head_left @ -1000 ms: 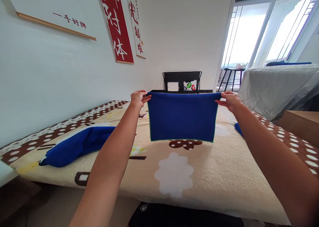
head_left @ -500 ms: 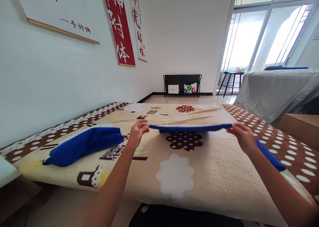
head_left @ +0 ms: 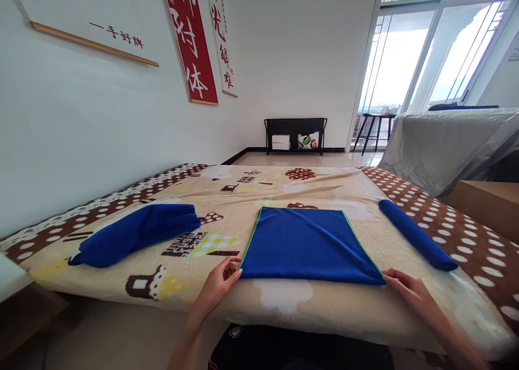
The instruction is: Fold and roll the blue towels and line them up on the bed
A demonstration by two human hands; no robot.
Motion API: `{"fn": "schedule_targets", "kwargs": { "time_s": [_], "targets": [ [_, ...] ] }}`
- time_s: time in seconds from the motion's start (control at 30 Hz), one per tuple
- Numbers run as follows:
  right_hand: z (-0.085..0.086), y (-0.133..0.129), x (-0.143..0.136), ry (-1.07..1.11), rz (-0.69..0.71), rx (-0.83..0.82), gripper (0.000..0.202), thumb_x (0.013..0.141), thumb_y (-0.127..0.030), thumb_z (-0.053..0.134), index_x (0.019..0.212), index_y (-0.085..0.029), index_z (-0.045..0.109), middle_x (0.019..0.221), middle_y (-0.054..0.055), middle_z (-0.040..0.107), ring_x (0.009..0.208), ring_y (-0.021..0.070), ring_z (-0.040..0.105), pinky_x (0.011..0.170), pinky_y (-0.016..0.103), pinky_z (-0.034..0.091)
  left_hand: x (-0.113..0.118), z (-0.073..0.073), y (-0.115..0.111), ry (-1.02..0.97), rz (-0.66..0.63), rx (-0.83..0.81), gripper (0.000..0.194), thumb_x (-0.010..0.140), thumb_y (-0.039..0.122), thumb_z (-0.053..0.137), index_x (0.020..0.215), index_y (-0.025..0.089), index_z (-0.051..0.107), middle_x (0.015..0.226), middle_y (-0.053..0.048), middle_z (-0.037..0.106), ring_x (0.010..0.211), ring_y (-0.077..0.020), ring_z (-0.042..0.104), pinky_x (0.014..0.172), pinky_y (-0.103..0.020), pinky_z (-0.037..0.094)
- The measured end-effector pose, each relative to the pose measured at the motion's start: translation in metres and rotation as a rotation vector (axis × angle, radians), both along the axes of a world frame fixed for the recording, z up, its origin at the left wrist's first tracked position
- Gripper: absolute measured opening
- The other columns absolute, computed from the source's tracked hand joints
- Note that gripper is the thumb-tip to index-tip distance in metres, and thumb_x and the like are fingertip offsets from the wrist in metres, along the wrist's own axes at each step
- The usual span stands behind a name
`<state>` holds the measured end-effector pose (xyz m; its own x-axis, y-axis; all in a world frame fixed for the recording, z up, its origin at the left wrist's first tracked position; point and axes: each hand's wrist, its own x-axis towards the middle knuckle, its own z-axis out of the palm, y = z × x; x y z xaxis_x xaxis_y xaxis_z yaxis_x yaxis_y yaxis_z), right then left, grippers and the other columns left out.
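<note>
My two bare hands are well apart, one at each near corner of a flat, four-sided blue cloth with thin green edging (head_left: pixel 310 243). My left hand (head_left: pixel 224 281) pinches the near left corner between thumb and fingers; my right hand (head_left: pixel 407 288) has its fingertips closed on the near right corner. The cloth lies spread on a cream plush blanket with brown, white and yellow patterns (head_left: pixel 284 189), its near edge drawn straight between my hands, close to the front of the bed. A few soft creases cross its right half.

To the left, well apart from my left hand, lies a loosely bunched blue cloth (head_left: pixel 138 235). To the right, beyond my right hand, a neat blue fabric roll (head_left: pixel 417 235) lies at a slant beside the blanket's brown border with white dots (head_left: pixel 441 218).

Below the bed's front edge, dark clothing with a small pale emblem (head_left: pixel 300 348) shows. Farther off stand a low black rack (head_left: pixel 295 126) against the white wall and a black stool (head_left: pixel 375 127) by glass doors (head_left: pixel 399 61).
</note>
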<state>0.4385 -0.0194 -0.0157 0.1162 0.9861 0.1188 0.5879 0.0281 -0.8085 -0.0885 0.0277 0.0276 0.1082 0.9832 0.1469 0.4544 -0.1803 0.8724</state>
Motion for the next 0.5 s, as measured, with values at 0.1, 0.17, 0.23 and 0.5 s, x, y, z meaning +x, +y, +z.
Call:
{"fn": "schedule_targets", "kwargs": {
  "time_s": [0.1, 0.17, 0.23, 0.5],
  "targets": [
    [-0.005, 0.003, -0.001, -0.122, -0.015, 0.055, 0.052, 0.078, -0.070, 0.054, 0.069, -0.021, 0.068, 0.086, 0.005, 0.070, 0.064, 0.0158, 0.057, 0.059, 0.027, 0.046, 0.001, 0.000, 0.000, -0.014, 0.058, 0.016, 0.035, 0.081, 0.049, 0.063, 0.101, 0.021, 0.062, 0.076, -0.002, 0.066, 0.077, -0.0222, 0.063, 0.074, -0.032, 0.047],
    [-0.010, 0.004, 0.003, -0.163, -0.049, 0.118, 0.054, 0.076, -0.073, 0.055, 0.067, -0.021, 0.069, 0.100, 0.008, 0.070, 0.077, 0.0196, 0.062, 0.068, 0.029, 0.049, -0.002, 0.000, 0.000, -0.054, 0.095, 0.038, 0.034, 0.079, 0.051, 0.065, 0.098, 0.022, 0.062, 0.073, -0.001, 0.066, 0.077, -0.0230, 0.064, 0.072, -0.032, 0.047],
    [-0.015, 0.002, 0.010, -0.191, -0.079, 0.151, 0.054, 0.074, -0.074, 0.055, 0.069, -0.023, 0.071, 0.106, 0.009, 0.069, 0.094, 0.0245, 0.064, 0.081, 0.033, 0.050, -0.006, 0.000, -0.002, -0.102, 0.117, 0.062, 0.034, 0.078, 0.050, 0.067, 0.099, 0.024, 0.061, 0.072, 0.000, 0.066, 0.076, -0.0229, 0.065, 0.070, -0.031, 0.048],
    [-0.029, -0.018, 0.022, -0.265, -0.102, 0.176, 0.049, 0.074, -0.073, 0.058, 0.073, -0.027, 0.075, 0.120, 0.007, 0.066, 0.114, 0.0301, 0.057, 0.101, 0.043, 0.043, -0.013, -0.011, -0.020, -0.158, 0.181, 0.127, 0.026, 0.078, 0.048, 0.070, 0.095, 0.029, 0.062, 0.074, -0.001, 0.067, 0.081, -0.0241, 0.068, 0.079, -0.033, 0.052]
  ]
}}
